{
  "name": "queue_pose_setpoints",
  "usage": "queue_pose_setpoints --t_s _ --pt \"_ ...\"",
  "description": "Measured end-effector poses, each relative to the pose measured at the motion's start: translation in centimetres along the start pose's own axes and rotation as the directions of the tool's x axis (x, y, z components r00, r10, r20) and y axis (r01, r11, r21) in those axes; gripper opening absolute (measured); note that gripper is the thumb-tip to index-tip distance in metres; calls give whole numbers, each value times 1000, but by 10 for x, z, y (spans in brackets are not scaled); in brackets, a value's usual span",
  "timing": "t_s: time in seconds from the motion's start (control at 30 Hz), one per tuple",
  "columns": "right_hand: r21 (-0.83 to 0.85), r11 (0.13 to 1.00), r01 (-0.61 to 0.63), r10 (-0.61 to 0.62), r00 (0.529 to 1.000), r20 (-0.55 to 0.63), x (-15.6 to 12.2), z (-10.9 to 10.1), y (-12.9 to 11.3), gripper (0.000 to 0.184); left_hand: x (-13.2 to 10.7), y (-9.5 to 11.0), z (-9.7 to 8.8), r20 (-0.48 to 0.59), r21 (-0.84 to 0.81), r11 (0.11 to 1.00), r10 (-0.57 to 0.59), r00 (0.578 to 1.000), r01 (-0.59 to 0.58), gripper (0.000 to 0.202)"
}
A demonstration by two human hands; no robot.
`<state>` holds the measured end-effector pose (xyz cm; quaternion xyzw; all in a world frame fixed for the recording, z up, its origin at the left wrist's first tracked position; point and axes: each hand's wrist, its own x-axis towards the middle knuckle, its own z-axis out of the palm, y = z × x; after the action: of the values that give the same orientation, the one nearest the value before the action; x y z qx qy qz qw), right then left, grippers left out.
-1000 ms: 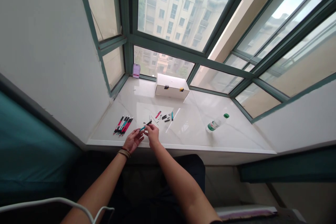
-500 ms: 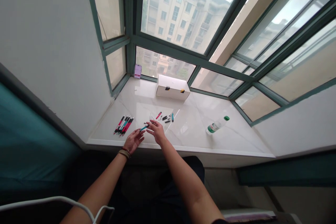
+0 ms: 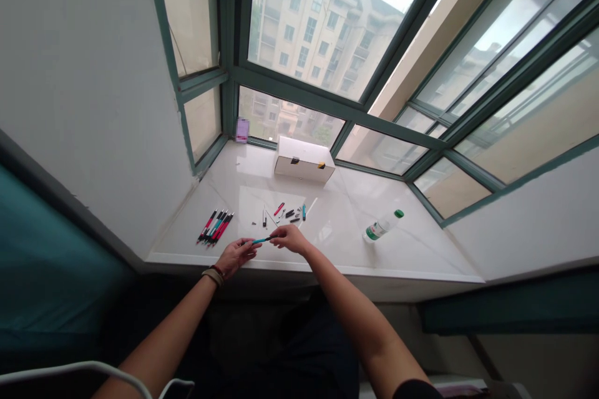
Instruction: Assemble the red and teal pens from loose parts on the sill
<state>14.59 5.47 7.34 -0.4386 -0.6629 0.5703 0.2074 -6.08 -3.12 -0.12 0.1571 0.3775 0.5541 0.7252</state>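
Between my two hands, over the front of the white sill, is a blue pen (image 3: 259, 241) with a black end. My left hand (image 3: 235, 257) is closed on its blue part. At the black end, the fingers of my right hand (image 3: 289, 239) pinch the pen. Just beyond lie loose pen parts: a red barrel (image 3: 279, 208), a blue barrel (image 3: 304, 212), black grip pieces (image 3: 290, 214) and smaller bits too tiny to name. A row of several red, blue and black pens (image 3: 216, 227) lies left of my left hand.
A white box (image 3: 304, 161) stands at the back against the window. To the right, a clear bottle with a green cap (image 3: 382, 226) stands on the sill (image 3: 337, 249). A small purple packet (image 3: 242, 129) leans in the back left corner. A white cable (image 3: 84, 368) crosses the lower left.
My right hand has moved slightly right and down, and its fingers have closed on the pen's black end. The pen lies flatter and lower. The view has shifted a little.
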Motion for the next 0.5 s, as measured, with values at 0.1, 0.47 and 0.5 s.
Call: queue_pose_setpoints --t_s 0.1,0.47,0.5 --pt "-63 997 51 -51 999 -9 -4 -2 9 24 3 -1 0 9 45 999 -23 1000 22 29" --pt "17 1000 -25 26 997 -74 -14 14 50 48 7 -7 0 -12 183 983 -9 1000 11 34" --pt "20 999 -47 48 994 -93 -16 16 54 52 8 -7 1 -8 197 980 -19 1000 21 35"
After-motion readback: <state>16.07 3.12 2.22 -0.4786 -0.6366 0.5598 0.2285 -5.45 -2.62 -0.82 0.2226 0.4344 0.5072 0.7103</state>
